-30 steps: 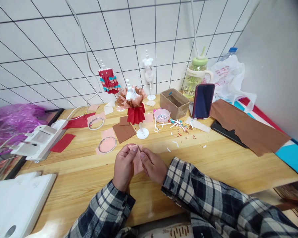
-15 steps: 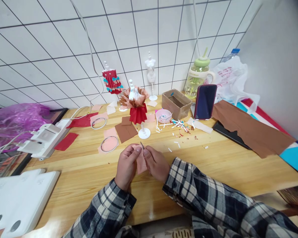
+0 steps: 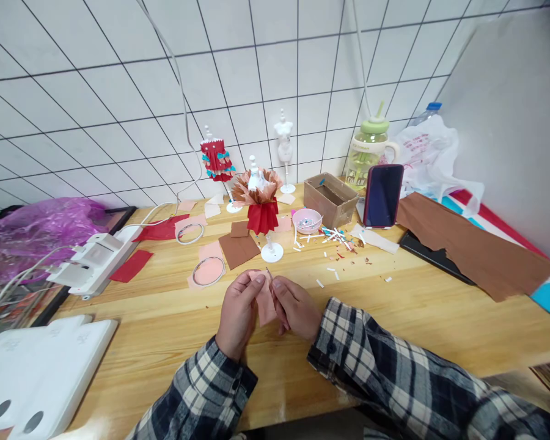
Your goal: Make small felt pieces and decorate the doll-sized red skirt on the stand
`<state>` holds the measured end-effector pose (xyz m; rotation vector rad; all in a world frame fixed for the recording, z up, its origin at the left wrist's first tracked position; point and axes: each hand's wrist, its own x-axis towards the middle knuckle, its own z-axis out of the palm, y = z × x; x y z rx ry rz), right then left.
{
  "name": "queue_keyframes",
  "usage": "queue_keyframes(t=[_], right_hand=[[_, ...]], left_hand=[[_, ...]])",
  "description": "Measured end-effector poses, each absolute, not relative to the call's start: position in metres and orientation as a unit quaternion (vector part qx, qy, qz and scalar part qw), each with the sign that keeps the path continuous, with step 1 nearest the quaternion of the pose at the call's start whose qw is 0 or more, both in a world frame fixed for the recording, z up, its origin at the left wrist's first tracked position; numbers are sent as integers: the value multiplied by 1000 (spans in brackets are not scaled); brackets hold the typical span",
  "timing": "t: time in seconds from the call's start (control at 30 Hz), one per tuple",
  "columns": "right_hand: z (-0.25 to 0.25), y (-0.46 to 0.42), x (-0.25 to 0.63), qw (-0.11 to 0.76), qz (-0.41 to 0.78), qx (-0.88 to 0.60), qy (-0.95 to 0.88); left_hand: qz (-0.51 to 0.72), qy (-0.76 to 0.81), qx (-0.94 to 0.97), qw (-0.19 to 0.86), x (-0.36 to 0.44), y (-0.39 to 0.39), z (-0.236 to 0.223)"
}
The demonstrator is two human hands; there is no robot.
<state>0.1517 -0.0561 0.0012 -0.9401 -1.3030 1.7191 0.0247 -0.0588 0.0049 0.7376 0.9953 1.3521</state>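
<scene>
Pinched in my left hand (image 3: pixel 236 315) is a small piece of pink crepe paper (image 3: pixel 266 303), hanging upright between my hands. My right hand (image 3: pixel 297 307) is closed around a thin pointed metal tool (image 3: pixel 269 274), its tip showing at the paper's top edge. Most of the tool is hidden by my fingers, so I cannot tell its exact kind. Just beyond my hands stands a white mini mannequin (image 3: pixel 272 252) in a red pleated paper skirt (image 3: pixel 263 217) with a brown and pink ruffle (image 3: pixel 242 189).
Behind stand a mannequin in a red dress (image 3: pixel 215 160) and a bare one (image 3: pixel 284 146). Pink sheets, metal rings (image 3: pixel 209 271) and brown paper (image 3: pixel 238 247) lie left of centre. Rightward are a pink bowl (image 3: pixel 307 221), paper scraps, a cardboard box (image 3: pixel 330 198) and a phone (image 3: pixel 383 195).
The view has tilted and shifted slightly, so everything sits a little lower and mostly further right. My right hand has drawn slightly away from the left, with the pink paper still between them.
</scene>
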Motion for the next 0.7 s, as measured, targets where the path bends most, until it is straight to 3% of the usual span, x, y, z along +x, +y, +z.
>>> queue_keyframes(t=[0.23, 0.4, 0.57, 0.7], right_hand=[[-5, -55, 152, 392, 670, -355, -521], [-14, -40, 163, 386, 598, -413, -569], [-4, -19, 191, 426, 420, -442, -669], [-1, -11, 199, 436, 429, -446, -653]], left_hand=[[577, 439, 353, 591, 25, -61, -5], [596, 427, 354, 580, 15, -50, -9], [706, 389, 321, 497, -8, -29, 3], [750, 398, 357, 389, -15, -35, 9]])
